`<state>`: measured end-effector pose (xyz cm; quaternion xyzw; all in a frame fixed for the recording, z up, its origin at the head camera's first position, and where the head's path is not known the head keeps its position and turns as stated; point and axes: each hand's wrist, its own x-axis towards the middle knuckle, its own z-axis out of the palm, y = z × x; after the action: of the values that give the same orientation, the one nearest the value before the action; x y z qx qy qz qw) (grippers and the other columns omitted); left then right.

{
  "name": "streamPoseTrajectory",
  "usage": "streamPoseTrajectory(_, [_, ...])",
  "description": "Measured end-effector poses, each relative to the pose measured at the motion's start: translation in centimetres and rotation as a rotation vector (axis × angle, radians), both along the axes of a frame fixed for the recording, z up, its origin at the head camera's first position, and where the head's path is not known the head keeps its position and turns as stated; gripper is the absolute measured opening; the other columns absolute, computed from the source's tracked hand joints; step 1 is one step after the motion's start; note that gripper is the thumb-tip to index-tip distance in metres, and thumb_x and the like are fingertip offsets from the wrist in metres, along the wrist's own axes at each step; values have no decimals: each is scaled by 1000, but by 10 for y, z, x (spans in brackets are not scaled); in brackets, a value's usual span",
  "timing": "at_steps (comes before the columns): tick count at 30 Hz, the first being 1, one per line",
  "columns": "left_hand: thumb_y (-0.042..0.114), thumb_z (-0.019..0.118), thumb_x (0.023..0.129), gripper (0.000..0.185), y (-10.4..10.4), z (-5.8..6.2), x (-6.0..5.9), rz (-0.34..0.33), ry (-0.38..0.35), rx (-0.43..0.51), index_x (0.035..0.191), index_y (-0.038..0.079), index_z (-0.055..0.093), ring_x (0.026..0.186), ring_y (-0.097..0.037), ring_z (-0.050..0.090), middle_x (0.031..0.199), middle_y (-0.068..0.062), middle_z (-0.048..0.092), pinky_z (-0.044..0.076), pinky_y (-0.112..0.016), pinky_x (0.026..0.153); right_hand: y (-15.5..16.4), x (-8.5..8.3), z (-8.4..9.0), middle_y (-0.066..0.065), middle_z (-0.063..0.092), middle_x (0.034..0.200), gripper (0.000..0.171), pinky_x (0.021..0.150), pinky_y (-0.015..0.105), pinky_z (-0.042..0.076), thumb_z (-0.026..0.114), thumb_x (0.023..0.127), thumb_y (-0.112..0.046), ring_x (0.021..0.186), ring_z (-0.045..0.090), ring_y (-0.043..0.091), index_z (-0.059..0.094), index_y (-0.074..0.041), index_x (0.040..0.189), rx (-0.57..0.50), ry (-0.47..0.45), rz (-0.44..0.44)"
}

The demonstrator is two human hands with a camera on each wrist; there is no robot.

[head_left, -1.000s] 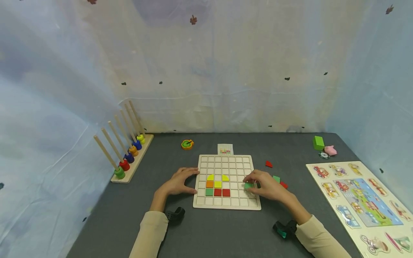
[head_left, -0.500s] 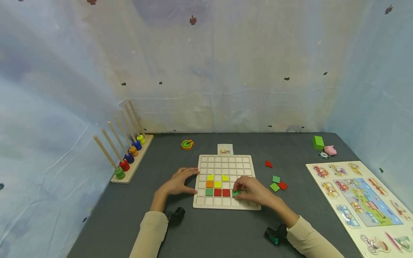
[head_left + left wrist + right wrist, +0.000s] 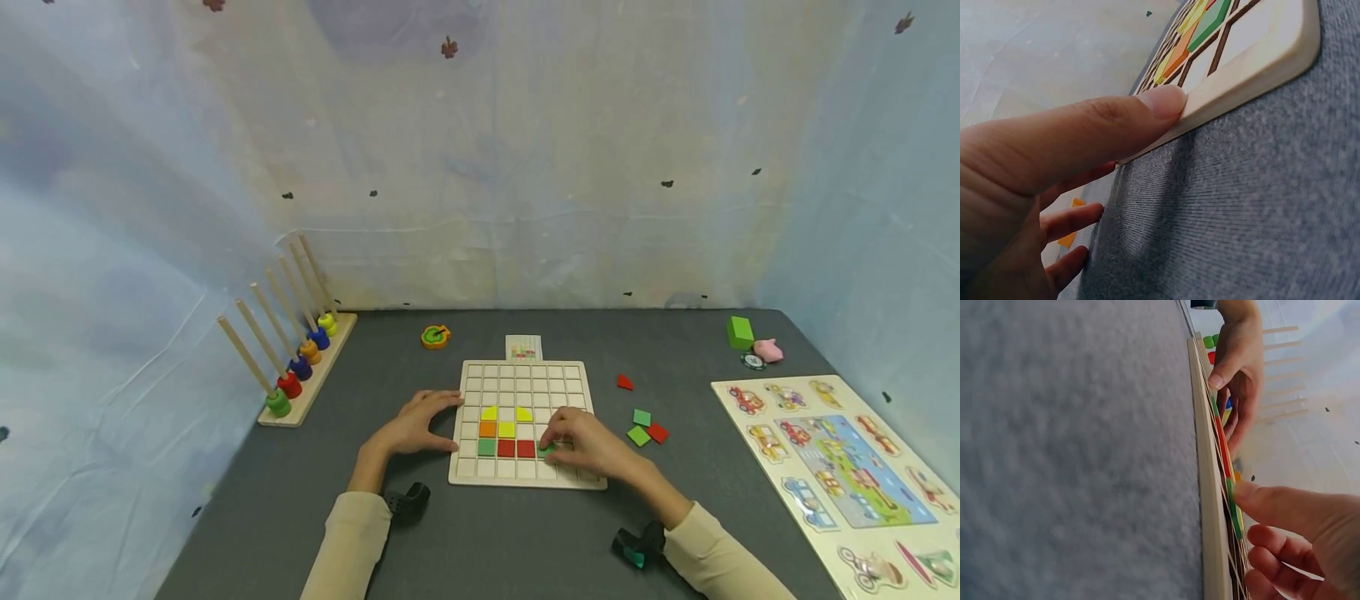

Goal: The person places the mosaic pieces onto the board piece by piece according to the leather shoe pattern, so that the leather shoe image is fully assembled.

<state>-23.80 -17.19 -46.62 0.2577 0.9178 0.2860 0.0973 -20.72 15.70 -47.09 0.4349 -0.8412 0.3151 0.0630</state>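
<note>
**At the grid board [image 3: 540, 384], the right grip [image 3: 588, 440] is pinching a green tile [image 3: 1235, 520]**

The green tile is lying on the near half of the grid board, a little right of its middle, in line with two red tiles [image 3: 506, 448]. The right grip is holding it between thumb and bent fingers, low over the board. The left grip [image 3: 416, 425] is lying relaxed along the board's left edge, its thumb touching the rim. An orange tile [image 3: 487, 429] and some yellow pieces [image 3: 507, 429] are sitting near the board's middle, with a second green tile [image 3: 487, 447] nearer its front. On the dark bench [image 3: 525, 542], a small printed card [image 3: 522, 342] is lying at the board's far edge. Right of the board, a loose red tile [image 3: 657, 432] is lying with two loose green tiles [image 3: 638, 436], and a red wedge [image 3: 625, 382] is resting closer to its far corner. A peg stand [image 3: 325, 367] is standing well left of the board; a picture puzzle [image 3: 832, 546] is lying well to its right.
</note>
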Motion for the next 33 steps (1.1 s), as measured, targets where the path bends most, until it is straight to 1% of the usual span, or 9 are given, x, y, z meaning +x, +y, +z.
streamPoseTrajectory(8, [39,79,73,77,0,-1,-1,7,-1,-5,138,15,47,133,-30,27,146,-2,37,25,-55,104,2,-1,1,-3,61,89,12,71,24,44,75,79,-14,81,53,8,70,-16,89,22,-61,-4])
streamPoseTrajectory(14, [40,78,72,77,0,-1,-2,7,1,-5,138,16,47,133,-29,27,146,-1,37,25,-55,104,0,-1,1,-3,62,88,12,70,24,44,75,78,-14,79,53,10,69,-15,88,8,-34,10])
streamPoseTrajectory(17, [40,79,72,77,0,-2,-1,11,-2,-7,138,16,47,133,-29,27,146,-1,37,25,-55,104,2,-2,2,-2,63,88,12,68,24,45,75,78,-13,78,54,12,69,-14,89,-19,-46,34])
streamPoseTrajectory(20, [39,79,73,76,0,-1,-1,9,-6,-4,138,15,47,133,-29,27,146,-1,37,25,-55,104,8,-5,3,0,64,89,14,66,26,47,74,79,-11,76,56,13,68,-12,92,-73,-53,41])
streamPoseTrajectory(23, [39,79,73,76,0,-1,-1,8,-11,0,138,15,47,133,-29,26,146,-1,37,25,-55,104,19,-9,6,2,66,89,15,65,30,50,73,80,-9,75,58,13,68,-10,94,-130,-50,11])
streamPoseTrajectory(26, [38,79,73,76,0,-1,-2,12,-14,-1,138,15,47,133,-29,26,147,-1,36,24,-55,104,34,-13,10,3,66,90,16,64,34,50,72,81,-8,75,58,12,67,-9,96,-154,-46,-46])
streamPoseTrajectory(29, [38,79,73,76,0,-3,-3,15,-12,-7,138,16,47,133,-28,26,147,0,36,24,-55,104,51,-14,13,5,65,91,17,63,35,50,72,80,-6,75,56,10,67,-7,97,-152,-47,-114])
streamPoseTrajectory(33, [39,79,73,77,0,-3,-3,15,-7,-5,138,16,47,133,-28,26,147,-1,37,24,-55,104,73,-12,15,5,62,89,20,63,34,50,72,79,-3,73,53,7,67,-6,99,-105,-14,-213])
